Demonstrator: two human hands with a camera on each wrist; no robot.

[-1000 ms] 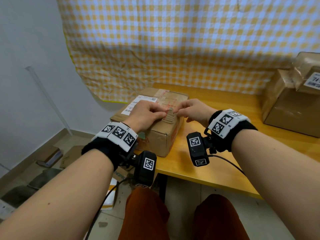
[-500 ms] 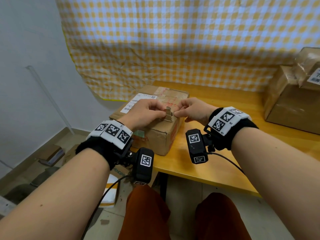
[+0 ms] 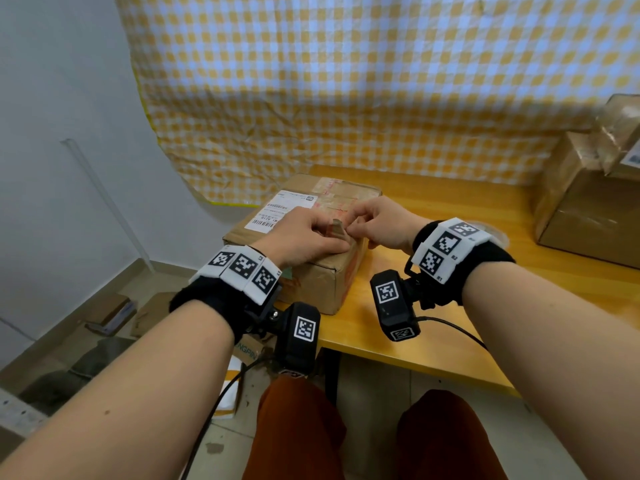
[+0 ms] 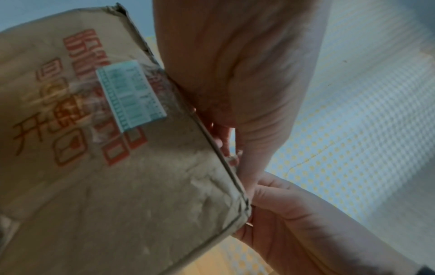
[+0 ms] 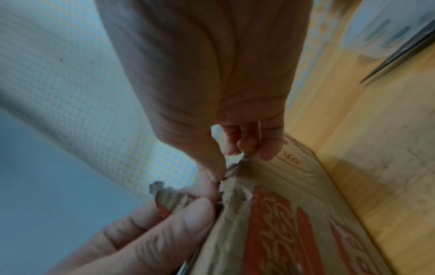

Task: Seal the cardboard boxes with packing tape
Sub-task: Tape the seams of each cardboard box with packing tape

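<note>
A worn cardboard box (image 3: pixel 311 282) with a white shipping label (image 3: pixel 280 211) sits on the left corner of the wooden table (image 3: pixel 450 306). A crumpled strip of brown tape (image 3: pixel 337 230) stands up from the box's top right edge. My left hand (image 3: pixel 329 232) and my right hand (image 3: pixel 353 227) meet there, and each pinches the strip between thumb and fingers. In the right wrist view my right hand (image 5: pixel 223 173) nips the crumpled strip (image 5: pixel 164 193) beside my left hand's fingers (image 5: pixel 169 223). The left wrist view shows the box's printed side (image 4: pixel 117 167) with a blue sticker (image 4: pixel 130 95).
Larger taped boxes (image 3: pixel 588 209) are stacked at the table's right end. A yellow checked cloth (image 3: pixel 346 98) hangs on the wall behind. Flattened cardboard and other clutter (image 3: pixel 110 313) lie on the floor to the left. My knees are under the table's front edge.
Both hands stay on the strip at the box's top right edge. The strip looks narrower and more upright than a second ago.
</note>
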